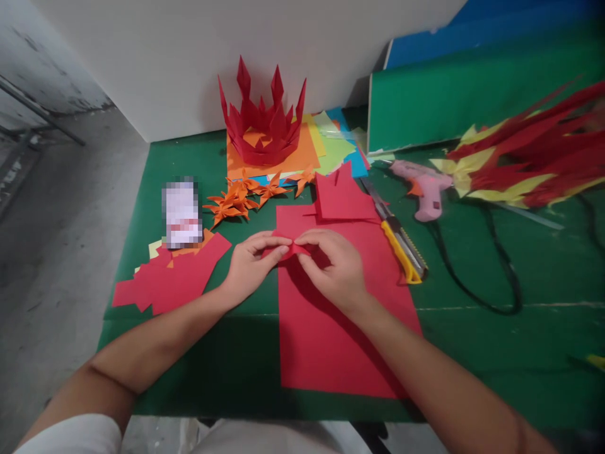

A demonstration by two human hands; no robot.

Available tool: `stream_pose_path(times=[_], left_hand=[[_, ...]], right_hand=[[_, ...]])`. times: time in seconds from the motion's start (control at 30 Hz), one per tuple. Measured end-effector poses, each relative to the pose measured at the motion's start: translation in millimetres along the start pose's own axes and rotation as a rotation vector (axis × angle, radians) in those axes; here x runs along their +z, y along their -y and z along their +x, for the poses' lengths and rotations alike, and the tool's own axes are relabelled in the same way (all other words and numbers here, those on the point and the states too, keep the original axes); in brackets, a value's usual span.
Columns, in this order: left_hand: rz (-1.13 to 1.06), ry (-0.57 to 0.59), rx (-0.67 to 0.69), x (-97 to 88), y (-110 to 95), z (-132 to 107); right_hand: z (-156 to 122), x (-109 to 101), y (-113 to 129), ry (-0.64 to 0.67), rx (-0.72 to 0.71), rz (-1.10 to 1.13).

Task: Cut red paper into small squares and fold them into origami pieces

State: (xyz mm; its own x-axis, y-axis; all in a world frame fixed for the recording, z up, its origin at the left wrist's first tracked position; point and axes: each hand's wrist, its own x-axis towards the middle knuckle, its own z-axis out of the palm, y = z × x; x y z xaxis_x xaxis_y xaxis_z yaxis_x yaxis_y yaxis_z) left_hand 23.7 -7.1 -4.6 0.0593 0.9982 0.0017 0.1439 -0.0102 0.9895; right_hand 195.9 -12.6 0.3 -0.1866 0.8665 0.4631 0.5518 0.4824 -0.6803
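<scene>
Between my two hands is a small folded piece of red paper, pinched at both sides above a large red sheet. My left hand closes thumb and fingertips on its left side. On the other side, the fingers of my right hand press together on the same piece; its edges are partly hidden by the fingers. Just beyond the hands lie a stack of smaller red paper pieces and several orange folded paper flowers.
A red paper crown stands at the back on coloured sheets. To the right lie a yellow cutter knife, a pink glue gun with a black cord, and red-yellow paper flames. Red scraps and a phone are left.
</scene>
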Motion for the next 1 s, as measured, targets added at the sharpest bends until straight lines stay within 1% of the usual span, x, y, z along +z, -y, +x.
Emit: stream_pose_path(times=[0.2,0.27,0.33,0.47,0.6,0.73,0.9,1.0], left_hand=[[-0.001,-0.019,-0.022,0.5,-2.4,-2.1],[-0.012,-0.028,-0.025,1.9,-2.4,-2.8],[-0.053,-0.024,-0.059,3.4,-1.1,-2.8],[-0.213,-0.034,-0.103,4.7,2.5,-0.9],[-0.301,0.002,-0.160,4.1,1.8,0.6],[-0.308,-0.012,-0.163,4.5,-0.7,0.4],[-0.294,-0.068,-0.133,5.9,-0.1,0.2],[-0.273,-0.077,-0.145,5.8,-0.1,-0.8]], right_hand=[[-1.1,1.5,-0.1,-0.038,0.068,-0.019],[-0.8,1.7,0.4,-0.041,0.043,-0.026],[-0.7,2.2,1.3,-0.029,0.006,-0.035],[-1.9,3.0,2.9,-0.025,-0.062,-0.043],[-3.0,1.9,3.8,-0.018,-0.122,-0.044],[-4.0,1.1,3.1,-0.009,-0.135,-0.058],[-4.3,3.0,1.9,-0.052,-0.185,-0.079],[-3.4,3.4,2.7,-0.064,-0.191,-0.089]])
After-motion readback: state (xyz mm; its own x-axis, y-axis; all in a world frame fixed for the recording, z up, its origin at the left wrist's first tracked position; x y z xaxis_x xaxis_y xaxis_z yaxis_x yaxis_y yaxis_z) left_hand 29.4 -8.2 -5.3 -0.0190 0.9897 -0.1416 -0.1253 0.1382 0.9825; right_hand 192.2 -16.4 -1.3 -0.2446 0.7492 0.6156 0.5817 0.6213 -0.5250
